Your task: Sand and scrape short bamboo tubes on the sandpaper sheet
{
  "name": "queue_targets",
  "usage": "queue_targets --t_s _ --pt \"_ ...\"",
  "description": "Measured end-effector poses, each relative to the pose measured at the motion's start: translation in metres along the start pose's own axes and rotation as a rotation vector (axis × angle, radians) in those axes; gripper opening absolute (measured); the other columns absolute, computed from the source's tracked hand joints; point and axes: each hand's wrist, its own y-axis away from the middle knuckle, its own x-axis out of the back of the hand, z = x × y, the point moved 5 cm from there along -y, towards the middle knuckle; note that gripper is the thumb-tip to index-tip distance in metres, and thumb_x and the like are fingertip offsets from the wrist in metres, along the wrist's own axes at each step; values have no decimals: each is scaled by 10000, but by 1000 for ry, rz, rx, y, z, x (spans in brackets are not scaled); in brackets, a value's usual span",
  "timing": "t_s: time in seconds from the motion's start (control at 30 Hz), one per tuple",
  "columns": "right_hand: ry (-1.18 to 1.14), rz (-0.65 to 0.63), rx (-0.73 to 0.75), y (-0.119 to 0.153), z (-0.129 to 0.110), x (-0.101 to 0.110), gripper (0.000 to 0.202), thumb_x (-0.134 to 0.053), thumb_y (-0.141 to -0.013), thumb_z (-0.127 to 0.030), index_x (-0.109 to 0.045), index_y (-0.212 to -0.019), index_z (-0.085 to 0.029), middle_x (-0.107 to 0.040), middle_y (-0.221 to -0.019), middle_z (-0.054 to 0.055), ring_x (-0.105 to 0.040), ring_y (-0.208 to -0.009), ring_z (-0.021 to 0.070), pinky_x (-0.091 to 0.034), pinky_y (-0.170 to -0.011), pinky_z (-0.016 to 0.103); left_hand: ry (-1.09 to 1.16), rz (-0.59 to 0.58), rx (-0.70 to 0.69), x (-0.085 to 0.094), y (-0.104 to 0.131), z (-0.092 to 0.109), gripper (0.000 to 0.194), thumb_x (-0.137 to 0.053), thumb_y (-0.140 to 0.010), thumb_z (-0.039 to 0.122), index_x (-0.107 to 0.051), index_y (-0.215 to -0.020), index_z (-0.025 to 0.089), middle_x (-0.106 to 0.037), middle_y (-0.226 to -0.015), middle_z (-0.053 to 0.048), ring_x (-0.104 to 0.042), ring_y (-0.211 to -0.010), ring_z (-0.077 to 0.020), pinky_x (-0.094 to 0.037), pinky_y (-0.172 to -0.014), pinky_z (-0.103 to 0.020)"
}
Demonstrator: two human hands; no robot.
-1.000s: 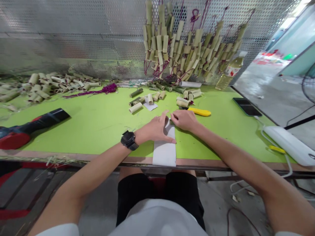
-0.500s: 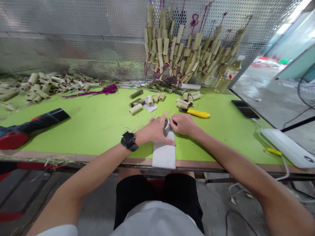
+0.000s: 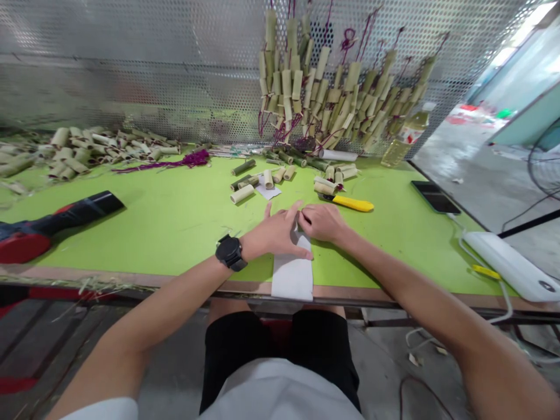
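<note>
A white paper strip [image 3: 292, 277] lies on the green tabletop [image 3: 175, 233] and reaches over its front edge. My left hand [image 3: 277, 232], with a black watch at the wrist, rests across the upper part of the strip, fingers spread and palm down. Right beside it, my right hand [image 3: 322, 223] is closed, its fingertips at the strip's far end. Whatever those fingers pinch is hidden. Beyond the hands lie short bamboo tubes [image 3: 242, 194], a small piece of paper [image 3: 272, 192] and a yellow-handled knife [image 3: 353, 203].
A heap of bamboo pieces [image 3: 74, 153] and purple string [image 3: 195, 158] lie at the back left, a red and black power tool [image 3: 26, 248] at the left edge. Bamboo strings [image 3: 336, 99] hang behind. A bottle [image 3: 405, 140], phone [image 3: 435, 196] and white power bank [image 3: 510, 263] are at the right.
My left hand's fingers have spread further and lifted at the tips. My right hand has shifted slightly left, closer to my left hand. The paper strip has stayed in place.
</note>
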Motion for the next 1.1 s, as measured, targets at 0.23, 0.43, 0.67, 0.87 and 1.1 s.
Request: queue_targets --t_s 0.23,0.43,0.67,0.87,1.1 --pt "94 45 -166 -6 27 6 540 -416 -1141 -300 -875 -912 -131 -852 -950 184 -672 -762 242 -296 -645 383 -11 1 -24 -3 -1 -1 1466 -769 -838 872 -13 -1880 171 -677 -1649 -252 -508 -1652 -519 7 -1426 -718" --pt "3 46 17 2 7 -1 530 -429 -1147 -311 -866 -899 -144 -834 -875 152 -632 -705 208 -300 -633 362 4 -22 -32 -1 -1 1 1528 -761 -856 880 109 -1873 143 -734 -1570 -227 -577 -1586 -500 -139 -1413 -667" --pt "107 14 -187 -13 32 3 602 -354 -1162 -294 -887 -945 -115 -850 -959 188 -689 -762 241 -333 -645 369 56 -55 1 2 -3 4 1615 -822 -813 858 172 -1858 131 -758 -1424 -228 -747 -1214 -443 -557 -899 -443" --pt "22 -24 -63 -4 13 0 575 -384 -1158 -322 -860 -899 -134 -823 -874 154 -646 -715 220 -311 -635 362 63 -31 4 2 -2 1 1627 -852 -797 839 173 -1856 148 -765 -1379 -202 -747 -1118 -408 -526 -809 -402" --pt "75 -11 -228 -12 37 3 620 -360 -1161 -327 -872 -881 -120 -833 -912 183 -638 -706 224 -327 -645 374 53 -51 -10 3 -3 3 1602 -814 -825 866 168 -1855 131 -783 -1285 -177 -754 -1093 -402 -523 -822 -408"
